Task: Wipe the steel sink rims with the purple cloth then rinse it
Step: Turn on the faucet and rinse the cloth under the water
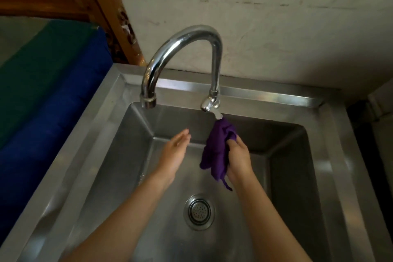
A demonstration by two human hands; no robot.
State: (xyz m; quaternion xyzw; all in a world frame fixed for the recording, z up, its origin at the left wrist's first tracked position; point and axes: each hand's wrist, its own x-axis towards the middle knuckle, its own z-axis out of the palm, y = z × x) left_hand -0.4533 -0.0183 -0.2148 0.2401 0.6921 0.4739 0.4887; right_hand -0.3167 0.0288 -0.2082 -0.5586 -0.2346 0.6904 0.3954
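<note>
The one camera sits on the person's head. It looks down, close over the sink [234, 89] by the wall [276, 17].

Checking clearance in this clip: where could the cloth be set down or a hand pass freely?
Free: the sink floor around the drain, plus its left and right rims. Crowded: below the faucet, where the left hand and the right hand gripping the purple cloth meet.

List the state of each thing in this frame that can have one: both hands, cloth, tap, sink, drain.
right hand: shut on the purple cloth, over the basin
left hand: open, flat, holding nothing
purple cloth: bunched, hanging, top touching the tap handle
tap: no stream visible at the spout
steel sink: basin holds no standing water
drain strainer: in place, uncovered
</note>
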